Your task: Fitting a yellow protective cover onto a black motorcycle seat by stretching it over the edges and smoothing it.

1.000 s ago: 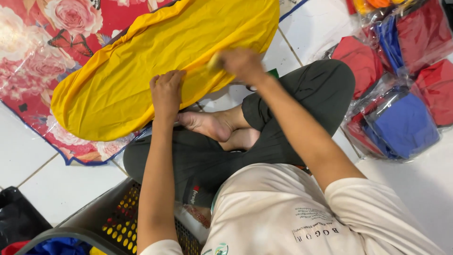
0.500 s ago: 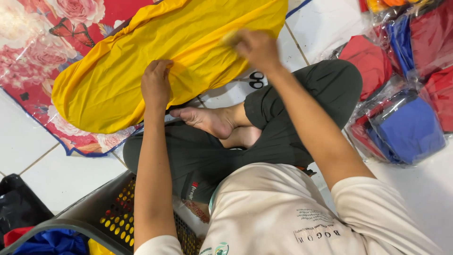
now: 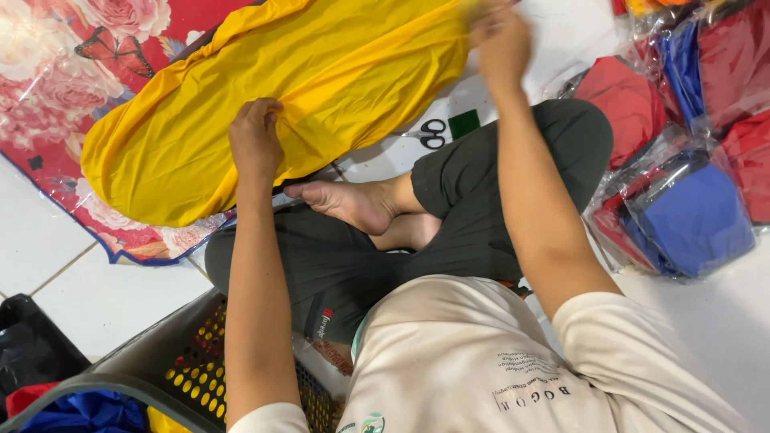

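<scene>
Under our left hand [image 3: 255, 140] we feel the yellow cloth [image 3: 321, 80]: thin, smooth fabric, matt with a faint sheen, finely creased around the grip. Beneath it lies a floral mat [image 3: 72, 72] under glossy clear plastic. Past our right hand [image 3: 499, 36], folded cloths sit in shiny crinkled plastic bags [image 3: 682, 200]. Near our left elbow we see a matt grey plastic basket [image 3: 152, 361]; the floor tiles [image 3: 104, 313] look smooth and glazed.

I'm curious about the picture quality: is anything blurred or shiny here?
Head view: the right hand is smeared by motion blur at the yellow cloth's edge; the left hand is sharp; the plastic-wrapped bundles show glare; lighting is even and soft.
</scene>
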